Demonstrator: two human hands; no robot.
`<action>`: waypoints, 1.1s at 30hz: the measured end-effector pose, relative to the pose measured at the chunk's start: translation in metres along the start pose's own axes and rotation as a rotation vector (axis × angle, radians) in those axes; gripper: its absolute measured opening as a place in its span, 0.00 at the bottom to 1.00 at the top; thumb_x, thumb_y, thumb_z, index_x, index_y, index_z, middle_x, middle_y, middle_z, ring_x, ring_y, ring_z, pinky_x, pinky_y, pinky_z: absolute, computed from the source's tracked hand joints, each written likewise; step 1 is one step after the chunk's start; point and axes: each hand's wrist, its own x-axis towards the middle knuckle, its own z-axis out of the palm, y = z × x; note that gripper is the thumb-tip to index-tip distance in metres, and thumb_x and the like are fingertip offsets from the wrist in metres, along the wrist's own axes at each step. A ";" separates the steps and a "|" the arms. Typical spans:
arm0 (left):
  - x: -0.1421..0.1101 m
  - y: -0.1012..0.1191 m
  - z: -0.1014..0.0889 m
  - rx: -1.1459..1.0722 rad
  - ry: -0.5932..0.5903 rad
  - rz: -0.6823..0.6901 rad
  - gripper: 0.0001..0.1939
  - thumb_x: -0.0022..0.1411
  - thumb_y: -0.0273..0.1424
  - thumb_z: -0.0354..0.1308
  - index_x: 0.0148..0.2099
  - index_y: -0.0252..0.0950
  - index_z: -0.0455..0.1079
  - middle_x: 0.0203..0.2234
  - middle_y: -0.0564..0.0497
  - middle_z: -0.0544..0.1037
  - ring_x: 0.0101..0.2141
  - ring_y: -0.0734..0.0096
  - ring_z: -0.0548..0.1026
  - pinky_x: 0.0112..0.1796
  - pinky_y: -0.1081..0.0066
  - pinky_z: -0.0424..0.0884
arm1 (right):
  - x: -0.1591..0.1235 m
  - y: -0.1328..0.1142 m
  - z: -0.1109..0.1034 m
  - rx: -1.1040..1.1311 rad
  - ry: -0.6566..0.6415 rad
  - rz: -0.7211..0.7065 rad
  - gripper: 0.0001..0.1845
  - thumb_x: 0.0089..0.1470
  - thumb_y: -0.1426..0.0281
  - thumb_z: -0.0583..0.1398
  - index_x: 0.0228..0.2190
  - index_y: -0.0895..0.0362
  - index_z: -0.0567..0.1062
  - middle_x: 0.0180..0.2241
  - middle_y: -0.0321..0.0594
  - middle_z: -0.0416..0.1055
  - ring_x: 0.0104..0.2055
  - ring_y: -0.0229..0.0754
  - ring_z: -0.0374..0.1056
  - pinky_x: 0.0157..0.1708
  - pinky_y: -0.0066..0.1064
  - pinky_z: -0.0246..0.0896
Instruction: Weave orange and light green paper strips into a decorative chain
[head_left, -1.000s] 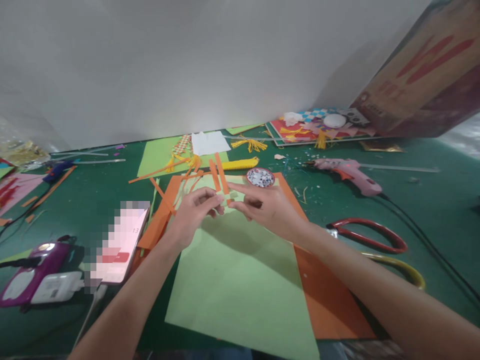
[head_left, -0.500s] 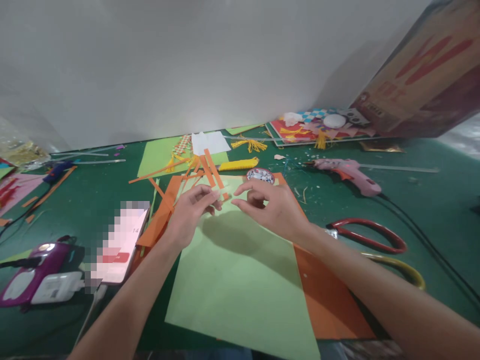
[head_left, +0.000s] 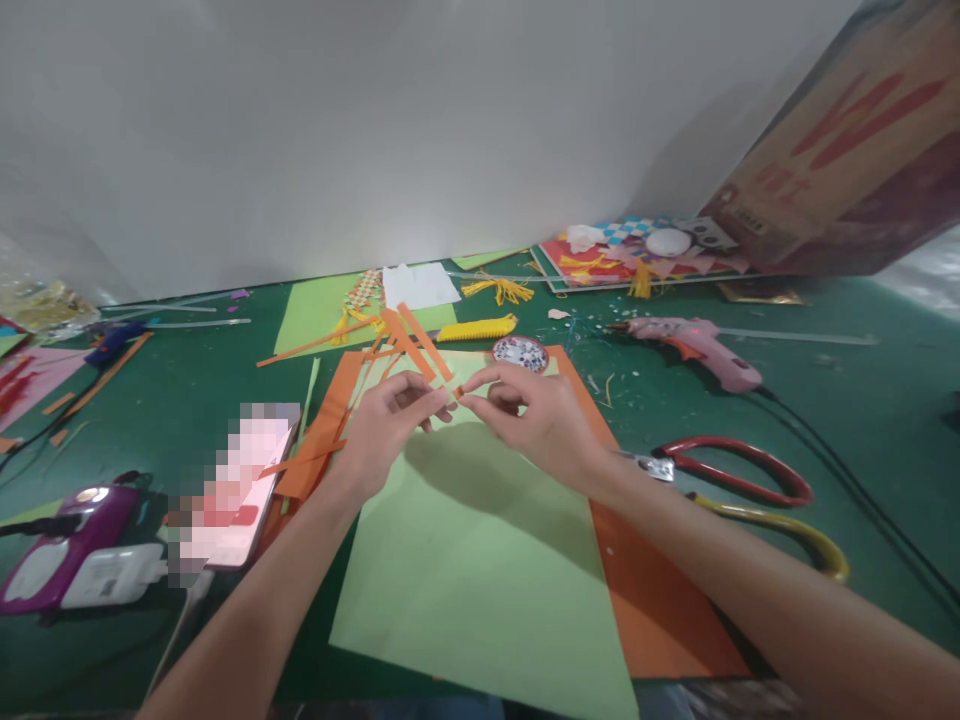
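Between my two hands are narrow orange paper strips (head_left: 424, 340), pointing up and away, crossed near their lower end by a short pale-green piece. My left hand (head_left: 390, 425) pinches the strips between thumb and fingers. My right hand (head_left: 536, 410) has its thumb and index finger closed on the small orange lower end of one strip. Beneath both hands lies a light-green paper sheet (head_left: 480, 580), on top of an orange sheet (head_left: 660, 590). A yellow-handled cutter (head_left: 478, 328) and a round dish of small beads (head_left: 520, 353) lie just beyond my fingers.
Scissors with red and yellow handles (head_left: 739, 470) lie by my right forearm, below a pink glue gun (head_left: 694, 350). At left are a phone (head_left: 247, 500) and a purple power strip (head_left: 75, 545). Yellow tassels (head_left: 499, 288) and decorated crafts (head_left: 637, 255) lie near the wall.
The held strips have swung leftward at their far ends. My right hand let go, then closed on a strip's lower end. A loose orange strip slid toward the phone; the scissors shifted slightly.
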 end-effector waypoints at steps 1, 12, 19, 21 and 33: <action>0.000 0.000 0.000 0.014 0.001 0.004 0.11 0.53 0.37 0.62 0.28 0.36 0.67 0.21 0.53 0.75 0.26 0.74 0.72 0.29 0.72 0.64 | 0.000 -0.001 0.000 0.019 -0.010 0.019 0.05 0.52 0.68 0.57 0.28 0.57 0.69 0.12 0.24 0.49 0.16 0.30 0.44 0.19 0.23 0.44; -0.002 0.004 0.003 0.099 0.005 0.038 0.11 0.52 0.38 0.62 0.27 0.37 0.66 0.21 0.54 0.73 0.25 0.73 0.72 0.29 0.72 0.65 | 0.002 -0.003 -0.003 0.135 -0.035 0.153 0.08 0.53 0.66 0.57 0.33 0.59 0.70 0.12 0.25 0.55 0.14 0.30 0.51 0.17 0.23 0.47; -0.004 0.004 0.003 0.126 -0.029 0.035 0.11 0.53 0.38 0.61 0.28 0.37 0.66 0.21 0.56 0.73 0.27 0.74 0.73 0.30 0.72 0.65 | 0.001 -0.003 -0.002 0.168 -0.055 0.146 0.09 0.53 0.65 0.58 0.32 0.59 0.71 0.12 0.25 0.55 0.14 0.29 0.51 0.16 0.23 0.48; -0.004 0.003 0.003 0.124 -0.032 0.044 0.11 0.54 0.39 0.61 0.28 0.37 0.67 0.22 0.55 0.73 0.26 0.74 0.73 0.30 0.72 0.66 | 0.001 -0.003 -0.002 0.166 -0.052 0.131 0.09 0.53 0.66 0.58 0.31 0.60 0.71 0.12 0.25 0.55 0.14 0.29 0.50 0.17 0.24 0.47; -0.004 0.004 0.002 0.153 -0.080 0.059 0.10 0.55 0.36 0.59 0.27 0.36 0.66 0.21 0.55 0.74 0.25 0.75 0.71 0.30 0.73 0.65 | 0.006 -0.001 -0.010 0.092 -0.158 0.077 0.20 0.54 0.69 0.54 0.49 0.59 0.68 0.13 0.26 0.57 0.14 0.31 0.51 0.17 0.25 0.44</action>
